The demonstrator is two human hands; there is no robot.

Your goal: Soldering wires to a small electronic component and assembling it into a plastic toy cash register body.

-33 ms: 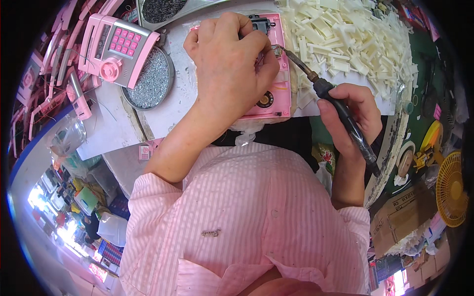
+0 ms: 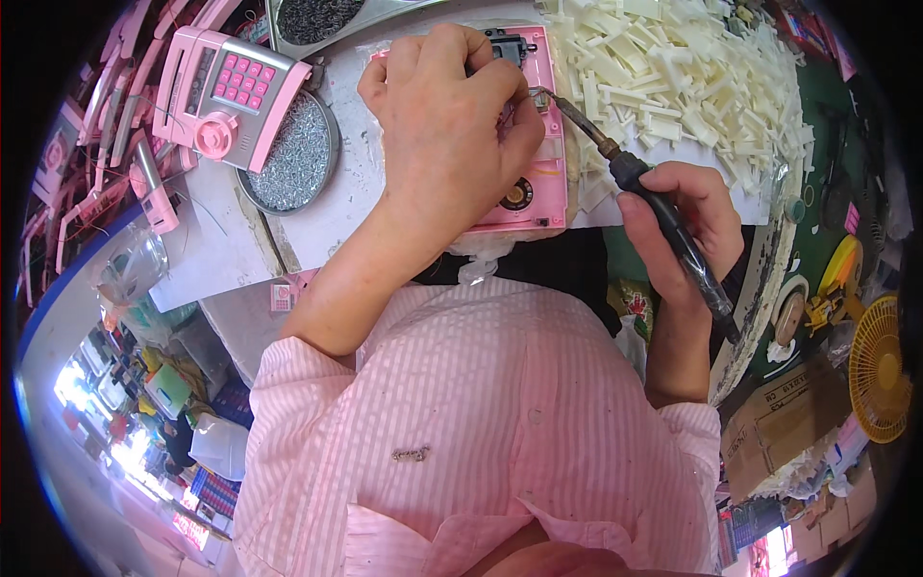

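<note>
A pink plastic panel point(image 2: 535, 207) lies before me on a pale pad, its inner side up. A black part point(image 2: 507, 46) sits at its far end, and a small round speaker point(image 2: 516, 195) at its near end. My left hand point(image 2: 452, 120) covers the panel's left and middle, fingers bent and thumb pressed toward them; whatever they pinch is hidden. In my right hand point(image 2: 694, 216) is a soldering iron point(image 2: 663, 207) with a black handle, held like a pen. Its bent tip touches or hovers just over the panel beside my left fingertips; I cannot tell which.
A round tin of small silver screws point(image 2: 298, 159) stands left, partly under a pink and grey keypad panel point(image 2: 231, 96). White plastic pieces point(image 2: 673, 82) are heaped right of the panel. More pink parts point(image 2: 91, 163) crowd the far left. A yellow fan point(image 2: 877, 370) stands right.
</note>
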